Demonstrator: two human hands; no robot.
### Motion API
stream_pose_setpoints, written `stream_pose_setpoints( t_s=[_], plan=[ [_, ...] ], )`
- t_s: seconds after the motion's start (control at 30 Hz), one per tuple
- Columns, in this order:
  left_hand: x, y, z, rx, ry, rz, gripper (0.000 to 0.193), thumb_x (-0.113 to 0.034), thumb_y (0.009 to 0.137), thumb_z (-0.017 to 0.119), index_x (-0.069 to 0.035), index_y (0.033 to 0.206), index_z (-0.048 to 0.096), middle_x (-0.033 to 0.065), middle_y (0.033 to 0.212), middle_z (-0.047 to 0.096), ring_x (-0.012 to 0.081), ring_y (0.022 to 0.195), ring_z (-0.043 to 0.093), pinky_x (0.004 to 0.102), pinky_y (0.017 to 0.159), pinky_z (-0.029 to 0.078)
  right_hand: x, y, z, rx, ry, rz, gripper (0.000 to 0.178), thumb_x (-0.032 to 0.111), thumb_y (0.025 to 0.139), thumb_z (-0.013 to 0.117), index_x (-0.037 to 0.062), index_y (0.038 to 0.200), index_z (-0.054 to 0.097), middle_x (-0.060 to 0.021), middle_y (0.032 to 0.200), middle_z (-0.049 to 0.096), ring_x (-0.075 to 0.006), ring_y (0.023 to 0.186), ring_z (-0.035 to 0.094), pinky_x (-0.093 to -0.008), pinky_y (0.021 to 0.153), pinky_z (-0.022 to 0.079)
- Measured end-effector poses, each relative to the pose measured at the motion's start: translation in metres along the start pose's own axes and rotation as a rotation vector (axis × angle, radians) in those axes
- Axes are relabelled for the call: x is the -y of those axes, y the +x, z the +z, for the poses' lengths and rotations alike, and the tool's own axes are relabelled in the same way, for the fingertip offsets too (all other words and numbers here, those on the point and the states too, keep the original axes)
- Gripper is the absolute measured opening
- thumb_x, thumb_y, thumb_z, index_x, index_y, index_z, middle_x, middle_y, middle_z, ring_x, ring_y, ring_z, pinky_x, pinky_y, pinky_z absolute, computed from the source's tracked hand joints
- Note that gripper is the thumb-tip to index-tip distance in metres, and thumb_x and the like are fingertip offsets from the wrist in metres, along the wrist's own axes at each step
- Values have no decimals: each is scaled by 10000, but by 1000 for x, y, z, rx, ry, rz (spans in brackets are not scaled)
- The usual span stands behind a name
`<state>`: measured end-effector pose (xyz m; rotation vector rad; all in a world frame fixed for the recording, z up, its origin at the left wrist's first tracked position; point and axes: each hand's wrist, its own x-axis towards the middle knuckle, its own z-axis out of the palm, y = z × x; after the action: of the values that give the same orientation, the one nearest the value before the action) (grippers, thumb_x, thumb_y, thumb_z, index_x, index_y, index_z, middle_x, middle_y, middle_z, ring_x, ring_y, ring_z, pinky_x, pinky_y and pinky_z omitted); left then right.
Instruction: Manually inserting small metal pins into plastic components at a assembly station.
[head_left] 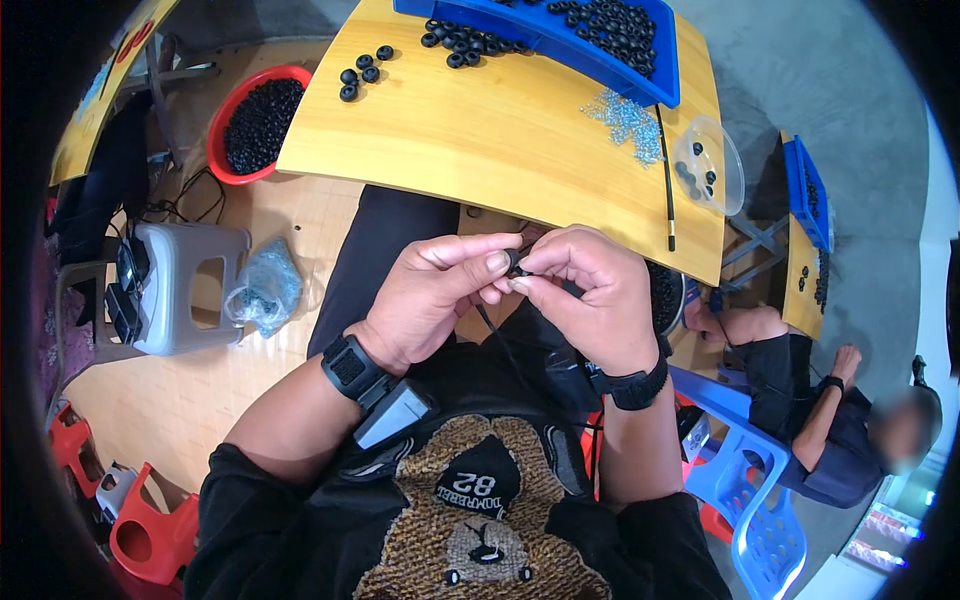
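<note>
In front of my chest, just off the table's near edge, my left hand (428,292) pinches a small round black piece (515,262) between thumb and fingertips. My right hand (598,296) meets it there, thumb and forefinger closed on the same piece. The fingers cover most of it, so its full shape is hidden. Similar black bead-like pieces (362,74) with holes lie on the yellow table (440,140). A small heap of tiny clear bluish parts (628,122) lies farther right, beside a thin black stick (667,185).
A blue tray (560,50) of black pieces stands at the table's far side; a clear round tub (735,170) is at its right. A red basin (222,140) of black pieces, a grey stool (165,290) and a plastic bag (268,285) are left. Another person (840,440) sits right.
</note>
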<state>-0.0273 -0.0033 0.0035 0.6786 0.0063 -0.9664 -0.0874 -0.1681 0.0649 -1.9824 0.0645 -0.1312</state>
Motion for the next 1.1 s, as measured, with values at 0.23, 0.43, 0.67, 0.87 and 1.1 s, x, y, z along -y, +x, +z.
stream_pose_setpoints(
  t_s=[0.23,0.43,0.67,0.87,1.1],
  plan=[
    [0,-3,-2,-11,-33,6,288,-86,900,615,0,1175,609,51,899,665,83,764,598,203,711,501,8,3,-1,131,201,213,130,-104,794,630,-43,903,594,-81,888,630,-131,818,631,-238,732,509],
    [0,-3,2,-15,111,111,282,-68,889,625,-2,1163,620,54,905,671,77,751,590,201,704,497,5,4,3,72,303,188,107,-73,774,671,-13,832,604,-46,778,649,-78,701,629,-195,606,495],
    [-1,-1,-3,-7,93,103,279,-56,882,632,-3,1155,611,53,892,668,72,741,587,197,687,491,2,9,0,126,212,161,169,-57,762,691,-3,887,592,8,744,589,-30,652,546,-169,582,446],
    [-7,-1,-3,3,-47,82,388,-18,862,645,-73,1183,435,58,866,649,78,725,593,192,640,473,10,22,-4,260,355,256,195,-72,772,662,-25,951,600,15,729,560,-17,640,516,-166,583,430],
    [-6,2,-9,82,-126,25,377,6,870,621,-109,1145,391,82,883,645,95,710,595,198,625,470,5,33,-16,499,271,270,384,-28,766,708,-27,1136,606,23,752,530,-32,666,475,-186,580,386]
  ],
)
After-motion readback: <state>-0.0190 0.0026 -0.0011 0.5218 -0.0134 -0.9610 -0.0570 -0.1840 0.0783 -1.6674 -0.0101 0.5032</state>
